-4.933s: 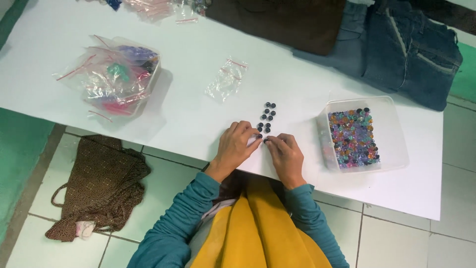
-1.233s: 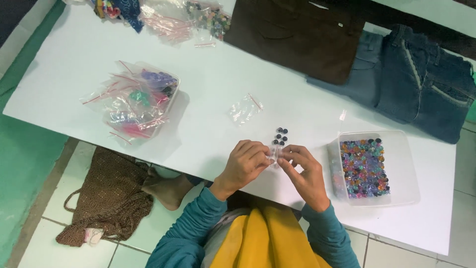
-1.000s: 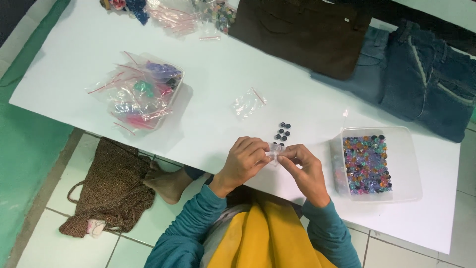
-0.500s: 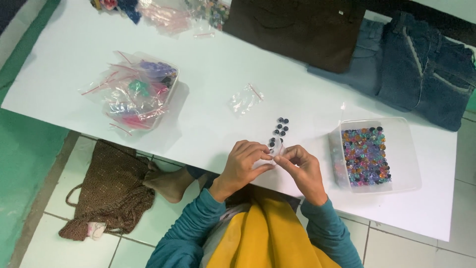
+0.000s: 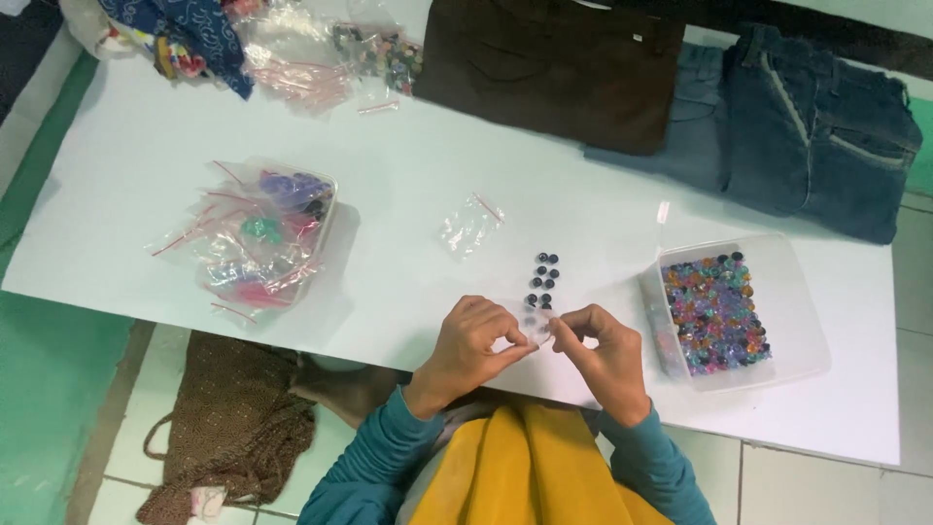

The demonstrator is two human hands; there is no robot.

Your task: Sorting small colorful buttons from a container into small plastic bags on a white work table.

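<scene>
Left hand [image 5: 473,345] and right hand [image 5: 600,352] meet at the near edge of the white table [image 5: 146,175], fingertips pinched together on a small clear plastic bag [image 5: 537,331] held between them. The bag is barely visible; whether anything is inside it cannot be told.

Handling, as a judgement: the bag is very light, limp and slippery. Grip it at the mouth, one wall per hand. The dark beads [image 5: 543,280], lying in a short double row just beyond the fingertips, are small, hard and prone to roll; take each singly between thumb and forefinger.

Further out: a spare clear bag [image 5: 468,225], a clear tub of mixed coloured beads [image 5: 716,312] to the right, and a tub of filled bags [image 5: 267,228] to the left.

Compared with the frame half a second before, both hands stay closed on the bag at the same spot; the bead row is unmoved and the view has shifted only slightly
</scene>
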